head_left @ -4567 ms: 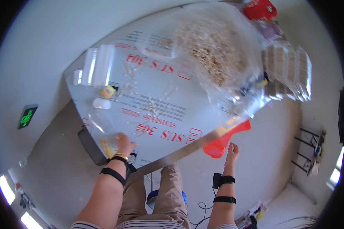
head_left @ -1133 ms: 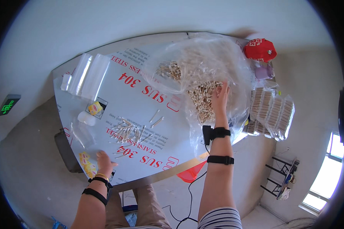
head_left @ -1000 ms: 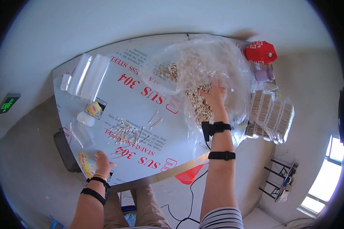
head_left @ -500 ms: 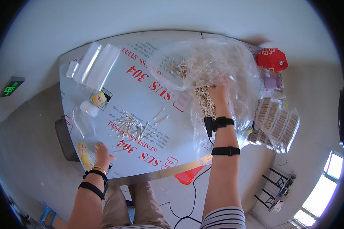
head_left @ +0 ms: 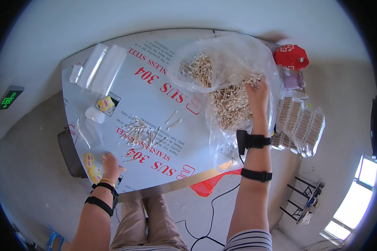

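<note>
A large clear plastic bag [head_left: 234,46] lies on the table's right half, its mouth spread wide around a heap of cotton swabs [head_left: 230,106]. My right hand [head_left: 259,94] reaches into the right side of that heap, thumb and fingers closed around some swabs; its fingertips are partly hidden. At the near left table edge rests my left hand [head_left: 112,166], holding nothing, its thumb apart from the fingers. Just left of it is a yellow printed packet [head_left: 92,165]. Loose cotton swabs [head_left: 140,133] are scattered across the middle of the table.
Clear plastic sleeves [head_left: 100,69] lie far left, above a small yellow box [head_left: 106,103] and white cylinder [head_left: 95,114]. Packed bundles of swabs [head_left: 299,123] hang by the right edge, below a purple cup [head_left: 294,80] and red package [head_left: 291,57]. A red bag [head_left: 205,187] is below the front edge.
My right hand has moved right and slightly away within the bag. The plastic has opened out, leaving more of the swab heap exposed. My left hand stays at the table edge.
</note>
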The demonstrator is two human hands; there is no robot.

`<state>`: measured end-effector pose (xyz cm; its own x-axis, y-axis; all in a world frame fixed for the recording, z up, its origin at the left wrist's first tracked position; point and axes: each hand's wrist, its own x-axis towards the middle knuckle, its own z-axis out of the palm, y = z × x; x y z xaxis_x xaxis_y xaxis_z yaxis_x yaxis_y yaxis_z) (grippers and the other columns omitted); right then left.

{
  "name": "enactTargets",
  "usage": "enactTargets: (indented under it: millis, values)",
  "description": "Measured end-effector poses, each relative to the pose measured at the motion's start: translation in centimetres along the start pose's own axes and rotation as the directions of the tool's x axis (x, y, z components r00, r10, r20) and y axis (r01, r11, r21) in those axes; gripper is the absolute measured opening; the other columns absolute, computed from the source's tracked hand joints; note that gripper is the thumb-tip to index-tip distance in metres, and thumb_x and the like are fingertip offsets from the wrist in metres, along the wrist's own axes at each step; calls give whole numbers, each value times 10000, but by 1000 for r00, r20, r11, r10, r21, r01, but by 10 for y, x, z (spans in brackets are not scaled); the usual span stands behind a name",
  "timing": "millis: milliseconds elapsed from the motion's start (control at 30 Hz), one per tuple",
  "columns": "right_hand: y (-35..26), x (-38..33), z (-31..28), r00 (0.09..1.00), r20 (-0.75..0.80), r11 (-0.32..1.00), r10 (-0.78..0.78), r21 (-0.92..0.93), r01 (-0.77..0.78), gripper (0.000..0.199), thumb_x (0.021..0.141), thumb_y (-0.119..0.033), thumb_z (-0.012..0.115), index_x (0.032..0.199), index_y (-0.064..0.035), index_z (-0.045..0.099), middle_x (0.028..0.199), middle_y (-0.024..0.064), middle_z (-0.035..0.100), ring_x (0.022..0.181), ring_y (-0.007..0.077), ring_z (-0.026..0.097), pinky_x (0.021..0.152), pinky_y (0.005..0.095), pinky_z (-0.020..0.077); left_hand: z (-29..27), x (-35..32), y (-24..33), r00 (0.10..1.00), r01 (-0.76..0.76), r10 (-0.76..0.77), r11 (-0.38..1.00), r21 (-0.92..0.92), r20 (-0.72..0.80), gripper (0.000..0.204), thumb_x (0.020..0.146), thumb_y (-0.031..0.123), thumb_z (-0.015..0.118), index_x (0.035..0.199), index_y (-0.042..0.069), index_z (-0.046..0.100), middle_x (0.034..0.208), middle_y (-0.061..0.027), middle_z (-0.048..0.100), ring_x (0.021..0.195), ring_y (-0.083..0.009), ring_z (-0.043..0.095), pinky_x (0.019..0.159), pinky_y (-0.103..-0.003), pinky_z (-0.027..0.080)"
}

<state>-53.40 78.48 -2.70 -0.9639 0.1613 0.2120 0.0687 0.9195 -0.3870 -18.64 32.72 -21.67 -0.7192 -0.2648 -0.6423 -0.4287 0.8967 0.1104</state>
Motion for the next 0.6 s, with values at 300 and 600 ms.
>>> enactTargets:
  millis: [300,600]
  values:
    - [-52,-81,-43,975,196,972,-104,226,58,453,787,-61,711,1199,43,556,1224,216,584,1112,346,597,915,392,485,-4,0,5,1000,18,-22,976,216,18,898,535,386,954,1145,-37,450,1154,-170,527,1121,-299,539,955,-365,499]
    - [-97,-218,108,826,544,792,145,437,-426,547,809,-120,754,1281,19,515,1233,213,567,1129,350,569,964,408,456,-5,-4,19,998,35,-41,994,107,54,902,553,398,949,1161,-41,448,1148,-170,517,1079,-300,576,916,-349,528]
